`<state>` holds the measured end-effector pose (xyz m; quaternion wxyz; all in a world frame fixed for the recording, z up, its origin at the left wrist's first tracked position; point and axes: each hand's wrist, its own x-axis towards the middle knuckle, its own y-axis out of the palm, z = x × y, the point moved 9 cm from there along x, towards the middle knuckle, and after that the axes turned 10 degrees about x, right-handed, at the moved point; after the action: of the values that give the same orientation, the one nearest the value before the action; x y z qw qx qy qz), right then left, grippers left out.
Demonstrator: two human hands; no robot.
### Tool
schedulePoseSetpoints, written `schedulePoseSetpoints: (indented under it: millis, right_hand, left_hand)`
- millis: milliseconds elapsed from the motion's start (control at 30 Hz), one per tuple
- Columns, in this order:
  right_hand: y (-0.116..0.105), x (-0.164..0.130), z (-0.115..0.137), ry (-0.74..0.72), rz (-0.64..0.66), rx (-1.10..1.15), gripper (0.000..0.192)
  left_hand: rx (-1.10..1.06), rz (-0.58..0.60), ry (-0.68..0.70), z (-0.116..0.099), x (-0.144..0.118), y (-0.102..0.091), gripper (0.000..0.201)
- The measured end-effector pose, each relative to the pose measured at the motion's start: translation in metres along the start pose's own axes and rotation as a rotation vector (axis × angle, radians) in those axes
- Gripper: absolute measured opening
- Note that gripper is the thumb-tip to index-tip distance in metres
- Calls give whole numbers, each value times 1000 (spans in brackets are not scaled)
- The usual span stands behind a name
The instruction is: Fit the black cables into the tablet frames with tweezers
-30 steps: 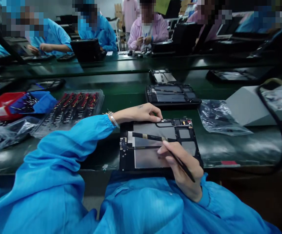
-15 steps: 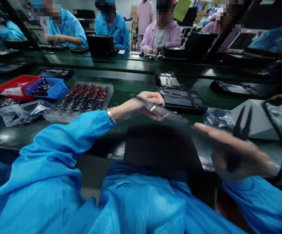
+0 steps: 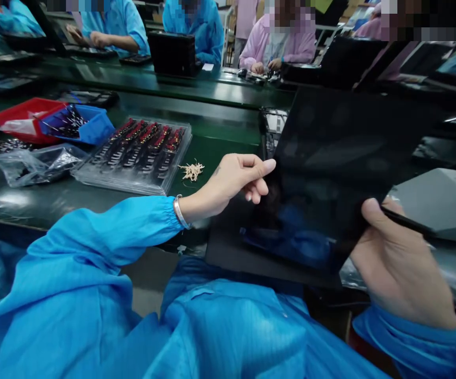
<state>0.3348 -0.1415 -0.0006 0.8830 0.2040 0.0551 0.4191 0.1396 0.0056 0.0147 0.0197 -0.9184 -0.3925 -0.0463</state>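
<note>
A black tablet panel (image 3: 330, 179) is tilted up off the green bench, its dark glossy face toward me. My left hand (image 3: 231, 181) grips its left edge with thumb and fingers. My right hand (image 3: 399, 263) holds its lower right edge, with black tweezers (image 3: 407, 223) pinned under the thumb. Both sleeves are blue; a silver bracelet sits on the left wrist.
A clear tray of red and black parts (image 3: 137, 155) lies to the left, with a small tan scrap (image 3: 191, 170) beside it. Blue bin (image 3: 76, 123), red bin (image 3: 24, 116) and plastic bag (image 3: 34, 163) stand farther left. A grey box (image 3: 436, 202) sits right. People work across the bench.
The tablet lay flat, open side up, with my right hand working tweezers on it. Both hands lifted and flipped it; now its dark face shows and it is tilted up.
</note>
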Motion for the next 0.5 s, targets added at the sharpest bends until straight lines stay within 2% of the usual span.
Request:
schedulePoseSetpoints:
  millis: [100,233,367,500]
  right_hand:
    - [0,0,-18,136,-43,58,18]
    - [-2,1,-34,239,-52,90,19]
    - [-8,3,-43,283,-35,74,18]
    - [-11,6,-46,257,-1,60,16]
  left_hand:
    - [-37,14,-71,18,4,-2,54]
    - [-43,7,-157,33,6,-6,54]
    - [-47,-18,-208,39,8,-6,53]
    - [-56,-21,-221,40,9,-5,50]
